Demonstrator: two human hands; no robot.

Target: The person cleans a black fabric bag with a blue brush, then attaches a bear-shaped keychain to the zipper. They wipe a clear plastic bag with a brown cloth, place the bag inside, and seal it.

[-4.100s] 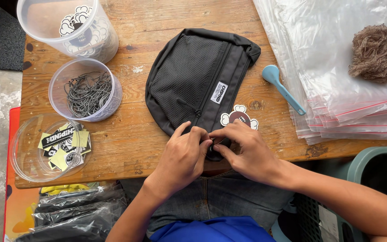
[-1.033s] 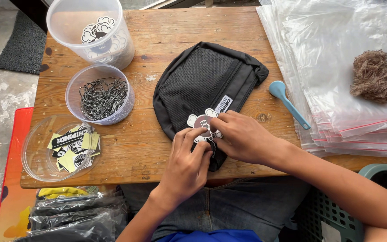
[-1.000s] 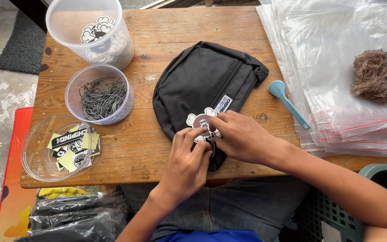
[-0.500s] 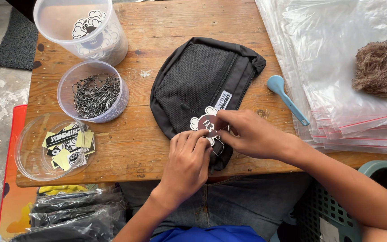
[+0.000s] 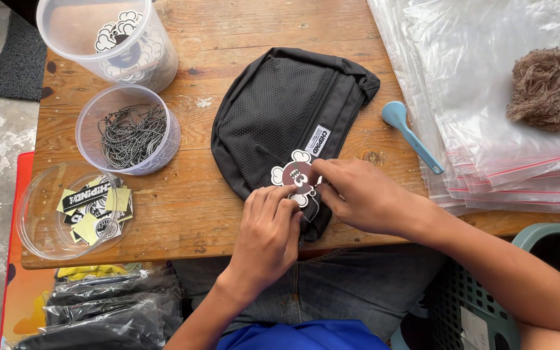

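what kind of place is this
Likely a small packing bench for bags: a wooden table with a black pouch, tubs of ball chains and tags, and a stack of zip bags.

Bare forearms, grey jeans (image 5: 338, 285), blue shirt hem (image 5: 306, 336).

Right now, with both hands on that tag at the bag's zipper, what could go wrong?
The left hand and right hand crowd the cloud-shaped tag, hiding its thin chain, so a bad fastening might go unseen. The black bag lies partly over the table edge and could slide off.
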